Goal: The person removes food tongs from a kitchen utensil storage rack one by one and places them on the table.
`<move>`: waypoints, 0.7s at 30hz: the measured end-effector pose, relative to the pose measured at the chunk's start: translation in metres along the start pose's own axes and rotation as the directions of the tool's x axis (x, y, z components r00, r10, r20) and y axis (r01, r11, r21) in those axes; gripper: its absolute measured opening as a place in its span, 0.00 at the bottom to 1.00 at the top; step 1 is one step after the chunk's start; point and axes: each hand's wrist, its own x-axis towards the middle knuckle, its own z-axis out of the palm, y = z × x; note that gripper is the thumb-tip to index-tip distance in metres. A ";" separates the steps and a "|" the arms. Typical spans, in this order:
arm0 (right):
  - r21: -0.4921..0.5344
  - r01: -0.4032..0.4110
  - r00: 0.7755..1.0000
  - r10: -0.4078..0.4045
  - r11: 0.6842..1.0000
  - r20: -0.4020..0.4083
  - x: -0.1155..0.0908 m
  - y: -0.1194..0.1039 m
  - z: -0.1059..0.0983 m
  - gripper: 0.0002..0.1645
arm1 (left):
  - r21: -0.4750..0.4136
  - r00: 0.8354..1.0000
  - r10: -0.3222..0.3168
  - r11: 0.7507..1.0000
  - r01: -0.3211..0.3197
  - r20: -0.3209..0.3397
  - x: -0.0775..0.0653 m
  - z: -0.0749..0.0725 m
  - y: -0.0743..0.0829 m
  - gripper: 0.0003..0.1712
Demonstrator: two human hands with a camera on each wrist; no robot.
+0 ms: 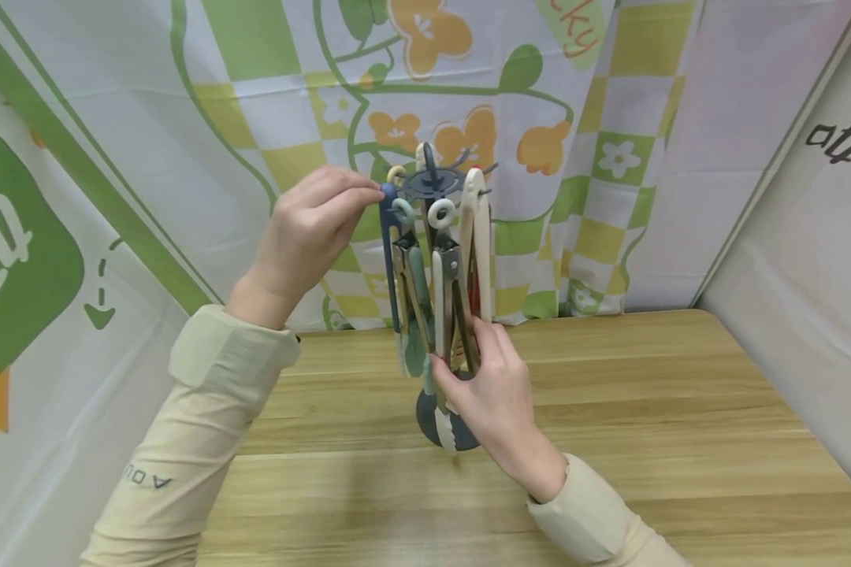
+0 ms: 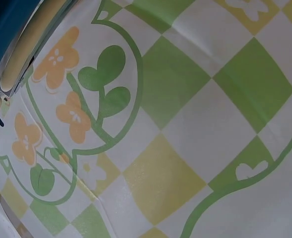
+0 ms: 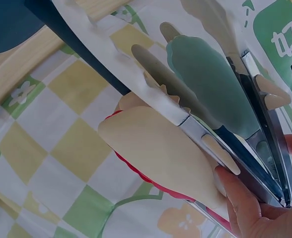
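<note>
On a dark stand [image 1: 448, 184] hang cream and mint tongs [image 1: 438, 307].

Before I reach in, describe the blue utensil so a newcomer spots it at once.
On the wooden table stands a dark rack. At its left in the head view, the left hand pinches the top of the slim blue utensil. Its blue colour sets it apart from the pale-green utensil beside it.

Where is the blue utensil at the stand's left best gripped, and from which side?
Probably a pinch at the upper end of the blue utensil, from the person's left, where the left hand pinches it: it hangs upright at the stand's outer edge, with green tongs crowding its right.
</note>
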 end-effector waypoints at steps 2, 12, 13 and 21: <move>0.002 0.001 1.000 -0.001 1.000 -0.002 0.000 0.000 -0.001 0.31 | -0.002 1.000 0.001 1.000 -0.001 0.002 0.000 0.000 0.000 0.08; 0.002 0.019 0.999 -0.019 1.000 -0.028 0.001 -0.003 -0.008 0.31 | -0.015 1.000 -0.004 1.000 0.004 -0.028 -0.002 0.002 -0.001 0.07; 0.004 0.021 0.999 -0.021 1.000 -0.033 0.002 -0.003 -0.009 0.31 | -0.017 1.000 -0.005 1.000 0.005 -0.031 -0.003 0.002 -0.001 0.07; 0.018 0.041 0.998 -0.040 0.999 -0.050 0.002 -0.004 -0.016 0.32 | -0.015 0.999 -0.015 1.000 0.014 -0.035 -0.002 0.002 -0.001 0.07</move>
